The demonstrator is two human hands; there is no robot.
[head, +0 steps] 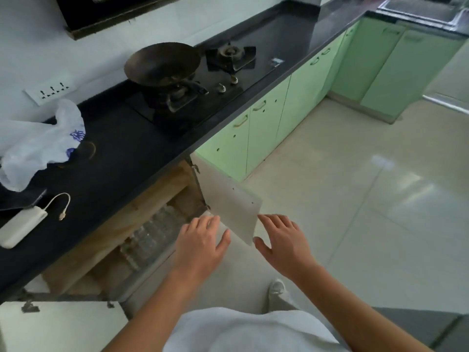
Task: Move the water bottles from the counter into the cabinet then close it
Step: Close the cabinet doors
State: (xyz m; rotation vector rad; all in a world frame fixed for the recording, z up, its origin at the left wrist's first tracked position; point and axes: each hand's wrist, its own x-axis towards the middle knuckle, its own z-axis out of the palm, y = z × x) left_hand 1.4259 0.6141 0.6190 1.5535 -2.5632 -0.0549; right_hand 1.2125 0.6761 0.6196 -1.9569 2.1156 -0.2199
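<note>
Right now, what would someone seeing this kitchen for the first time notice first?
Low in the middle, the left hand and the right hand, both open, reach toward the lower edge of the open cabinet door under the black counter. Clear water bottles lie packed together inside the cabinet. Farther back, a dark wok sits on the stove.

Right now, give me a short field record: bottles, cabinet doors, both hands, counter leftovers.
bottles: water bottles in a row inside the cabinet
right door: open, swung outward
left door: open
left hand: open, before the cabinet opening
right hand: open, at right door's free edge; contact unclear
counter: plastic bag, power bank, wok; no bottles seen
</note>
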